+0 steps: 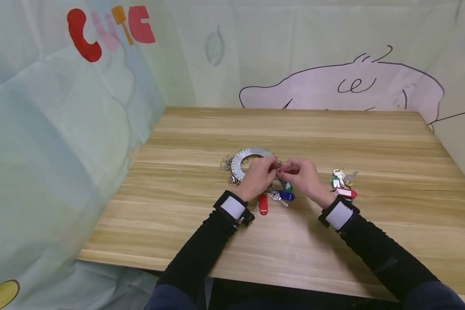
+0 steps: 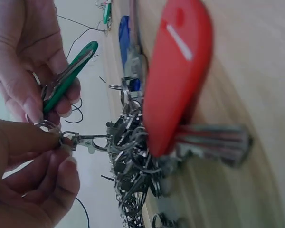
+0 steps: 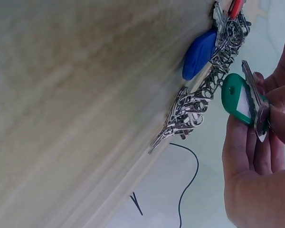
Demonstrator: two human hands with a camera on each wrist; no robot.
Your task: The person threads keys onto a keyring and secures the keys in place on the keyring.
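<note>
1. Metal ring plate (image 1: 237,167): a flat, silvery annulus on the tabletop (image 1: 170,224), bearing small clips and wire loops around its edge; it is the landmark for all positions below.
2. Left hand (image 1: 257,175): over the near right part of the ring plate, thumb and fingers pinching a small wire ring (image 2: 47,126) joined to a clip (image 2: 89,142).
3. Right hand (image 1: 303,175): just to the right of the ring plate, its fingertips meeting those of the left hand; it grips a green tag (image 3: 235,99) with a key (image 3: 255,97) alongside.
4. Red tag (image 1: 263,205) and blue tag (image 1: 286,196): the red on the near side of the ring plate, the blue toward its near right, with a silver key (image 1: 280,198) between them.
5. Loop cluster (image 1: 226,163): wire loops at the left edge of the ring plate.
6. Tag pile (image 1: 345,192): red, green and yellow pieces, well to the right of the ring plate.
7. Printed sheet (image 1: 317,30): a pale backdrop with line drawings, beyond the ring plate.
</note>
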